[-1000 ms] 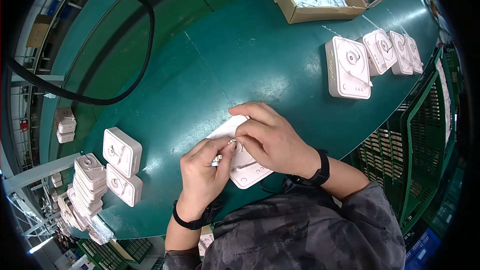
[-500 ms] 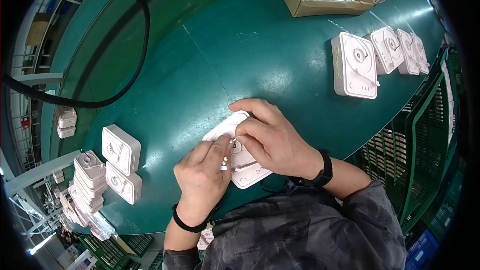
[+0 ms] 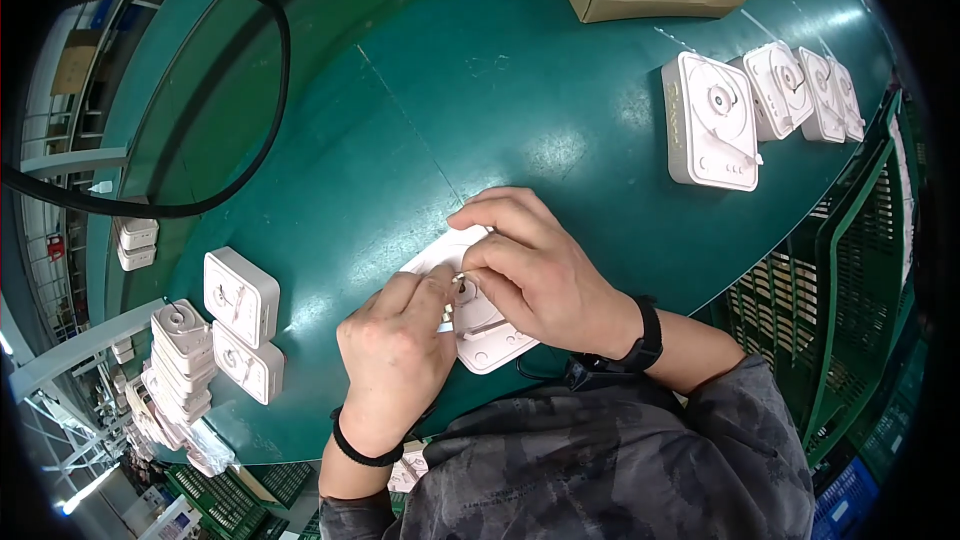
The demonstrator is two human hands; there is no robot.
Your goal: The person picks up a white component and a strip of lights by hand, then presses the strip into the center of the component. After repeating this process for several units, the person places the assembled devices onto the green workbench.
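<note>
A white rounded-corner device housing (image 3: 490, 348) lies on the green table in front of me, partly covered by both hands. My left hand (image 3: 400, 325) is closed over its left side, with small white connector pieces (image 3: 447, 318) showing at the fingers. From the right, my right hand (image 3: 535, 265) reaches over the housing, thumb and index finger pinched near its round centre. A tiny pale connector (image 3: 459, 278) sits between the fingertips of the two hands; which hand grips it more firmly is hard to see.
Several similar white housings (image 3: 712, 120) stand in a row at the right. Others (image 3: 242, 295) stand at the left, beside a stack (image 3: 180, 350). A cardboard box (image 3: 660, 6) of thin white strips is at the back. Green crates (image 3: 840, 270) stand right; a black hose (image 3: 285, 70) loops at left.
Both hands and the housing have shifted slightly left in the picture. The fingers stay together at the housing's centre, and the pinch looks much the same.
</note>
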